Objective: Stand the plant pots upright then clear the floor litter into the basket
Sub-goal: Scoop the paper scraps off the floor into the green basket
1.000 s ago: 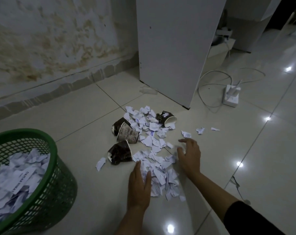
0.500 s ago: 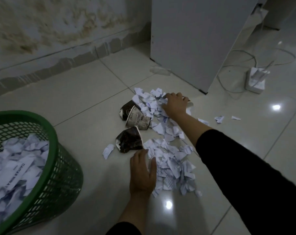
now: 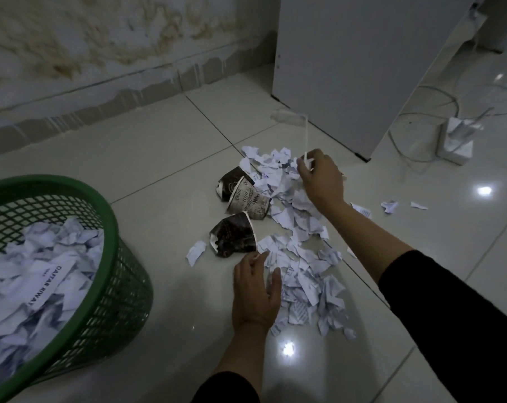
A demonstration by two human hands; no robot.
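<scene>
Since half a second ago the right hand (image 3: 322, 178) has lifted off the far cup and now hangs above the far end of the paper scraps (image 3: 297, 257), its fingers curled around something white. What that is cannot be told for sure: a thin pale streak rises from the fingertips toward the white cabinet (image 3: 348, 68), and the cup that lay under the hand earlier is out of sight. The left hand (image 3: 256, 289) has stayed flat on the floor tiles (image 3: 159, 158) at the near edge of the scraps, fingers straight and spread, gripping nothing, its fingertips touching the nearest pieces.

Just beyond the left fingertips lies 1 crushed dark paper cup (image 3: 233, 237) on its side, with a loose paper scrap (image 3: 196, 251) just to its left. Between the 2 hands, left of the right wrist, 2 more cups (image 3: 243, 196) lie on their sides, one nested against the other. The scraps spread in a strip from the left hand up to the right hand.

Well to the left of the left hand stands the green mesh basket (image 3: 121, 286), already holding crumpled paper. Right of the right hand, a few stray bits (image 3: 389, 205) lie on the tiles, and farther off sits a white power strip (image 3: 457, 141) with its cable.
</scene>
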